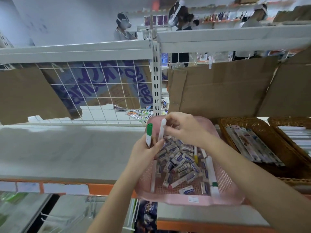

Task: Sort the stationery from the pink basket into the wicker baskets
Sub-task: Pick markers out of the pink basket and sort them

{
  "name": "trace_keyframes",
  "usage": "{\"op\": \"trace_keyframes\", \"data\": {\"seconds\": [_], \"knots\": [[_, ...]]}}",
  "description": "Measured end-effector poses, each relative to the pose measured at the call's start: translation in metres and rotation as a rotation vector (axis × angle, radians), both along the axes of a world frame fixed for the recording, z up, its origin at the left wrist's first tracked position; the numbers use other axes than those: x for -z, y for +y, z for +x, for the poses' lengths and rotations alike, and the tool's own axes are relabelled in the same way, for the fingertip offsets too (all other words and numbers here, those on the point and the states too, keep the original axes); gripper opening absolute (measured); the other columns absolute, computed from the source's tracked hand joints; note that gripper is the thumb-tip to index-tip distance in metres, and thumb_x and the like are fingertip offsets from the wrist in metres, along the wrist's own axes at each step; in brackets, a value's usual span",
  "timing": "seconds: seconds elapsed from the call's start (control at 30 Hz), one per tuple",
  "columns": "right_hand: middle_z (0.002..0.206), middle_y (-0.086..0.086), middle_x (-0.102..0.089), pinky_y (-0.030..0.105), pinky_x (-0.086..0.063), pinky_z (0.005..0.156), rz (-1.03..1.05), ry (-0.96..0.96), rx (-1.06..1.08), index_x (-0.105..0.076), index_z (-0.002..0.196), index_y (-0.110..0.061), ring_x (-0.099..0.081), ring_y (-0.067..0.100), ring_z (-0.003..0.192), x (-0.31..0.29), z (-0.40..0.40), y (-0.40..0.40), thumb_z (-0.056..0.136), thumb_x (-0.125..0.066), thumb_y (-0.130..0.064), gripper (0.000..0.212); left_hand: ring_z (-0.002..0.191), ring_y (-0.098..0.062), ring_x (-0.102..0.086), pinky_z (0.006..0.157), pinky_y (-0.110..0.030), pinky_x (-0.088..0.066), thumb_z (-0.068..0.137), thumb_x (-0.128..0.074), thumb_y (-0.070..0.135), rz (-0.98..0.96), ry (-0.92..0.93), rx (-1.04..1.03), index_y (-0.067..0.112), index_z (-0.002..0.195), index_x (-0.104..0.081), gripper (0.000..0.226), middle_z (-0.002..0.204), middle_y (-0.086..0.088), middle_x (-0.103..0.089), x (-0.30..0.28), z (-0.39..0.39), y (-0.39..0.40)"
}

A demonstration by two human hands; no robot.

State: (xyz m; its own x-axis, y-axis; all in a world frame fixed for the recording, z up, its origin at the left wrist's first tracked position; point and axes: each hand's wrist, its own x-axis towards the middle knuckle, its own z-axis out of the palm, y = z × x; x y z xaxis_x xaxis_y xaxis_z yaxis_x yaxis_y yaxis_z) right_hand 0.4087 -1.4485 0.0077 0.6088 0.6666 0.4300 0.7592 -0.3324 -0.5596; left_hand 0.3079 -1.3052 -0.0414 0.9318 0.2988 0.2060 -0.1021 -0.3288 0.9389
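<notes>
The pink basket (190, 199) sits on the grey shelf and holds several small boxed erasers (178, 158) and a few pens. My left hand (146, 152) hovers over its left rim, gripping a green-capped marker (149, 133) upright together with a white pen (161, 130). My right hand (183, 128) is above the basket's far end, its fingertips pinching the top of that white pen. A white marker with a green band (212, 177) and a yellow-tipped pen (196, 155) lie in the basket. To the right stands a wicker basket (239, 121) with flat packaged items.
A second wicker basket (289, 121) stands at the far right. A wire grid panel (101, 91) and cardboard sheets (218, 91) back the shelf. The grey shelf surface (67, 148) stretches left. Other people stand behind the shelving.
</notes>
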Motion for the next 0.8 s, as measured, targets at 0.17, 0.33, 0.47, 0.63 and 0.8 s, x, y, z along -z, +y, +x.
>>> {"op": "trace_keyframes", "data": {"seconds": [0.17,0.33,0.47,0.63,0.8], "knots": [[0.090,-0.008,-0.070,0.014,-0.052,0.076,0.090,0.217,-0.041,-0.064,0.094,-0.025,-0.065,0.001,0.083,-0.022,-0.034,-0.024,0.089,-0.063,-0.014,0.013,0.074,-0.024,-0.059,0.071,-0.037,-0.048,0.078,-0.069,0.037,0.038,-0.011,0.086,0.014,0.098,-0.059,0.032,0.088,-0.015,-0.065,-0.004,0.003,-0.013],[0.094,0.004,-0.072,0.027,-0.054,0.082,0.129,0.250,-0.004,-0.068,0.100,-0.006,-0.068,0.012,0.087,-0.018,-0.056,-0.027,0.088,-0.066,-0.012,0.014,0.062,0.006,-0.053,0.057,-0.010,-0.040,0.087,-0.063,0.022,0.045,-0.077,0.093,0.033,0.083,-0.063,0.012,0.069,0.018,-0.063,-0.001,0.003,-0.030],[0.088,-0.005,-0.070,0.016,-0.052,0.074,0.093,0.198,0.013,-0.069,0.096,-0.013,-0.064,0.001,0.080,-0.015,-0.056,-0.031,0.087,-0.067,-0.016,0.010,0.053,0.000,-0.046,0.054,-0.022,-0.037,0.093,-0.058,0.026,0.023,-0.068,0.058,0.016,0.083,-0.062,0.014,0.057,0.013,-0.056,0.001,0.002,-0.029],[0.098,-0.007,-0.068,0.013,-0.046,0.075,-0.261,0.182,0.066,-0.068,0.102,-0.017,-0.061,-0.001,0.085,0.013,-0.039,-0.028,0.091,-0.061,-0.018,0.013,0.049,-0.008,-0.038,0.051,-0.028,-0.032,0.093,-0.056,0.032,0.003,-0.062,-0.010,0.014,0.067,-0.046,0.033,0.048,0.010,-0.042,0.005,-0.006,-0.015],[0.106,0.011,-0.067,0.037,-0.049,0.084,-0.709,0.089,-0.079,-0.066,0.106,-0.005,-0.061,0.026,0.097,0.055,-0.033,0.013,0.089,-0.055,-0.012,0.021,0.045,-0.002,-0.036,0.051,-0.027,-0.030,0.094,-0.055,0.030,0.014,-0.048,-0.059,0.021,0.062,-0.038,0.037,0.045,0.013,-0.043,0.007,-0.011,-0.007]]}}
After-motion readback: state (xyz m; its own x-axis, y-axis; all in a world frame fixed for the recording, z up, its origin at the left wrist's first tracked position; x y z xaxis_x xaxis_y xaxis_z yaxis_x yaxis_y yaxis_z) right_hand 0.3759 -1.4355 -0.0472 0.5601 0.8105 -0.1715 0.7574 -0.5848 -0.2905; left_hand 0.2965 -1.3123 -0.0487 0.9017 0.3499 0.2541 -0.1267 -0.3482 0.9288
